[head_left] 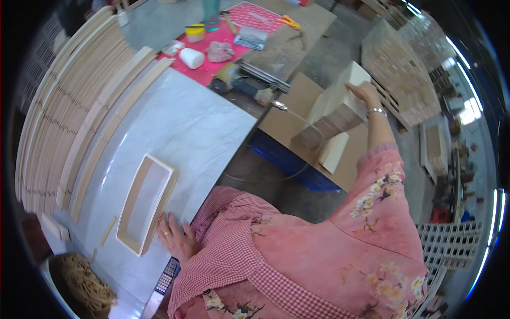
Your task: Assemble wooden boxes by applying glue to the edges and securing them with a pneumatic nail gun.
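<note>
My left hand (178, 237) lies palm down at the table's near edge, fingers stretched out. Its fingertips are beside a shallow rectangular wooden frame (171, 183), which stands on the white marbled tabletop with no base in it. Stretched out to the right, my right hand (365, 93) has its fingers bent over the top end of a stack of pale wooden boards (337, 103). It grips a board there, though the fingers partly hide the grasp. The stack sits on a brown cardboard sheet (284, 123) over a blue crate (289, 164).
Long rows of wooden strips (69, 117) line the table's left side. A thin stick (108, 232) lies beside the frame. At lower left is a container of shavings-like material (85, 282). A hose (308, 123) curves past the stack. A white bottle (192, 58) lies on pink cloth.
</note>
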Demonstrator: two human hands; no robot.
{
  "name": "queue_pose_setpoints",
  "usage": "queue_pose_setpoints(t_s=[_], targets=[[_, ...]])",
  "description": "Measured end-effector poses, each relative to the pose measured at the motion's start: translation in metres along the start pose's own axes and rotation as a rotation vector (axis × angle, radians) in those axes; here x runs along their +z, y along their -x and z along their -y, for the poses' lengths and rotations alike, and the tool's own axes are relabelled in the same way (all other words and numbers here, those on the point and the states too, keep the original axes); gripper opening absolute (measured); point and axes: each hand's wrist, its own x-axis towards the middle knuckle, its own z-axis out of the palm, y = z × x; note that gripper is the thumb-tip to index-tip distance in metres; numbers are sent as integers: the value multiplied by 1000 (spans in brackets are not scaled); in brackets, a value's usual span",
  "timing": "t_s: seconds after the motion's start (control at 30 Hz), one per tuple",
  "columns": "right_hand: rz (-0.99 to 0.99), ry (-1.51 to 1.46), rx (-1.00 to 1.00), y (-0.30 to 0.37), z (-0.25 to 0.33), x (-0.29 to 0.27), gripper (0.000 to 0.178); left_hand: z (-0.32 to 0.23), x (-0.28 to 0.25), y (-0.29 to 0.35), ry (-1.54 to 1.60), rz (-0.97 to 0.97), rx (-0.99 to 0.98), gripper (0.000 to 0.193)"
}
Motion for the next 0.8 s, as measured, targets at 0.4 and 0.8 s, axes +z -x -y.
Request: queue_pose_setpoints(t_s=[0.4, 0.8], targets=[[-334, -505, -398, 2, 67, -11, 81, 2, -12, -3, 108, -56, -5, 46], [459, -388, -2027, 338, 330, 56, 94, 25, -62, 31, 365, -482, -704, 27]])
